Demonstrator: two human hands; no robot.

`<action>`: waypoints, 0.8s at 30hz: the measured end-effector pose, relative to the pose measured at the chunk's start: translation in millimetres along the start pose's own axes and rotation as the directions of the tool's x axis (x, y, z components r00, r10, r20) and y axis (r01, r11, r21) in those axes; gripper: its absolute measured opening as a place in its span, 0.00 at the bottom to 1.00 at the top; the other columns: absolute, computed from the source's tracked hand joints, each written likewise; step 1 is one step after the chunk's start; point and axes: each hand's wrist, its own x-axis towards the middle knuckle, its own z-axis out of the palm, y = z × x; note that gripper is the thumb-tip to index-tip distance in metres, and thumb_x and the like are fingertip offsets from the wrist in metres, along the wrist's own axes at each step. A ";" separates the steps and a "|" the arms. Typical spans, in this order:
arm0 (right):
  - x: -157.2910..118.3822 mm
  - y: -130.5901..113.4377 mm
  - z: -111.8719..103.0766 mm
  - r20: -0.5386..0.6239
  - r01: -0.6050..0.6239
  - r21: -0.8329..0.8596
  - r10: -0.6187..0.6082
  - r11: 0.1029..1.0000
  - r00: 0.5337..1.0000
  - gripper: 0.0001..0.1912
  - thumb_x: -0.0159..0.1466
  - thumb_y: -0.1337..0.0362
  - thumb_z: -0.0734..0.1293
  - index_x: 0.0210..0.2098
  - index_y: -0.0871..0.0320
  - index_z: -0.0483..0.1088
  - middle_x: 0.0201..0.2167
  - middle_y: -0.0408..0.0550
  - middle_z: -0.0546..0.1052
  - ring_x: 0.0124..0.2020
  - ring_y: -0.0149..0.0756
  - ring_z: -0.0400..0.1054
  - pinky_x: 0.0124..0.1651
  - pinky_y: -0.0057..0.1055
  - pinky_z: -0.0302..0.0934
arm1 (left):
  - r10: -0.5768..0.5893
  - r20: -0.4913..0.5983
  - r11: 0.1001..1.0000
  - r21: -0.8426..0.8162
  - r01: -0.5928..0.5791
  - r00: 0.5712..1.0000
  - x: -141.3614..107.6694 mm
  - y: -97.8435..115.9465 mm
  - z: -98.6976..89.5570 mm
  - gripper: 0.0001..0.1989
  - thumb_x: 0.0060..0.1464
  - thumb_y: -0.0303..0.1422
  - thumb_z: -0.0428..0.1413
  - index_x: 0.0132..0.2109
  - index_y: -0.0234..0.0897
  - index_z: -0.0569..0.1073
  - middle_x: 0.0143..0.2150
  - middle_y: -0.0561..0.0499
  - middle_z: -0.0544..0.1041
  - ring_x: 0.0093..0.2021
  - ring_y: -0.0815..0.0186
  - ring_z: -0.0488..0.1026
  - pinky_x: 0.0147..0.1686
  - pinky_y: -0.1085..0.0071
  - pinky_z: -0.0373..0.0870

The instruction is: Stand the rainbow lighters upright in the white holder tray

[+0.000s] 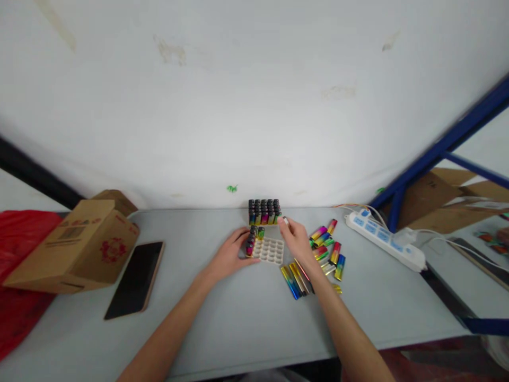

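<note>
My left hand rests at the left edge of a pale tray with round holes, its fingers apart around the tray's left side. Dark-topped lighters stand in the tray's left column, with a green-yellow lighter beside them. Behind the tray is a full block of upright lighters. My right hand is above the tray's right back corner, pinching a small item with a whitish end, mostly hidden by the fingers. Shiny multicoloured lighters lie loose to the right, partly behind my right forearm.
A white power strip with cables lies at the right, by a blue metal frame. At the left are a dark phone, a cardboard box and a red bag. The grey table meets a white wall.
</note>
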 end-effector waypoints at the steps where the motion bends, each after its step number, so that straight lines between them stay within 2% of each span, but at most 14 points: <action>1: -1.2 3.6 6.1 -0.034 0.005 -0.057 -0.007 0.998 0.999 0.33 0.69 0.33 0.62 0.22 0.53 0.58 0.18 0.37 0.58 0.23 0.30 0.52 0.28 0.30 0.45 | -0.002 0.001 1.000 -0.001 0.002 1.000 0.1 -0.1 0.1 0.40 0.54 0.52 0.72 0.68 0.39 0.74 0.70 0.38 0.72 0.71 0.45 0.70 0.74 0.47 0.66; 4: -6.6 12.1 17.0 -0.063 -0.021 -0.118 0.013 0.993 0.998 0.33 0.66 0.35 0.61 0.18 0.51 0.54 0.16 0.37 0.55 0.23 0.30 0.50 0.28 0.31 0.44 | -0.005 0.005 1.000 -0.009 0.005 1.000 0.5 0.0 0.0 0.40 0.54 0.52 0.72 0.67 0.38 0.74 0.70 0.37 0.73 0.70 0.45 0.71 0.74 0.47 0.66; 10: -13.3 9.9 14.8 -0.026 -0.022 -0.189 0.017 0.982 1.000 0.23 0.67 0.46 0.59 0.21 0.52 0.57 0.17 0.38 0.62 0.23 0.32 0.55 0.29 0.31 0.46 | -0.004 0.006 1.000 -0.014 0.005 1.000 0.3 0.7 -0.5 0.39 0.54 0.53 0.71 0.66 0.39 0.74 0.70 0.37 0.73 0.70 0.44 0.71 0.74 0.45 0.66; 16: -16.9 6.7 13.7 0.020 0.034 -0.197 -0.031 0.980 0.999 0.27 0.71 0.42 0.60 0.22 0.52 0.57 0.16 0.37 0.61 0.22 0.31 0.55 0.30 0.31 0.47 | -0.006 0.004 1.000 -0.012 0.006 1.000 -0.6 1.9 -1.5 0.38 0.55 0.50 0.72 0.66 0.40 0.74 0.70 0.38 0.72 0.70 0.45 0.71 0.73 0.46 0.67; 21: -22.8 9.1 13.6 0.042 0.039 -0.215 -0.031 0.976 0.999 0.23 0.71 0.46 0.58 0.24 0.51 0.57 0.17 0.37 0.63 0.21 0.32 0.57 0.29 0.31 0.46 | -0.009 0.014 1.000 0.008 0.008 1.000 -1.0 4.5 -2.8 0.39 0.54 0.52 0.72 0.67 0.39 0.73 0.70 0.38 0.72 0.70 0.45 0.71 0.74 0.47 0.67; 24: -28.6 8.2 12.2 0.060 0.042 -0.215 -0.029 0.976 0.998 0.22 0.74 0.45 0.58 0.29 0.51 0.60 0.18 0.37 0.65 0.22 0.33 0.60 0.30 0.30 0.49 | -0.007 0.009 1.000 0.015 0.007 1.000 -0.9 5.3 -3.0 0.39 0.55 0.52 0.71 0.68 0.39 0.73 0.71 0.38 0.72 0.70 0.46 0.70 0.74 0.47 0.67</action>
